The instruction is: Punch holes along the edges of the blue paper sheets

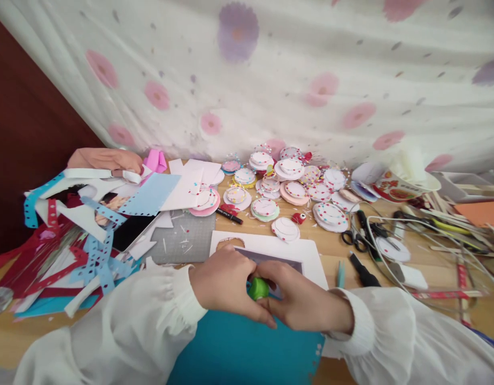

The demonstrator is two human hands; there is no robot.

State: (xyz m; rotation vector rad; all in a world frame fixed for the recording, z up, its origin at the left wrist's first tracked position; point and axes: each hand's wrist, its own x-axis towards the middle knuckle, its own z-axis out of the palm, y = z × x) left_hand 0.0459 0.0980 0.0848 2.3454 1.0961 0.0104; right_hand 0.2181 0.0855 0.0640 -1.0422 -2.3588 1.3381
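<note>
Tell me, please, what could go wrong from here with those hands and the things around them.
The green object might slip, since the fingers of the left hand and right hand cover much of it; it could land on the blue sheet. The loose left sleeve might also drag the nearby paper scraps.

The left hand point(226, 279) and right hand point(301, 299) cover much of the green thing point(258, 289) between them, so what it is cannot be told, and they hide part of the white board point(314, 262) beneath. The bottom edge cuts off the blue sheet point(247, 353) and both white sleeves point(114, 326), while the top edge crops the curtain point(279, 64). Lettering on the marker point(230, 216) is too small to read, and the print on the bowl point(405, 185) is blurred.
</note>
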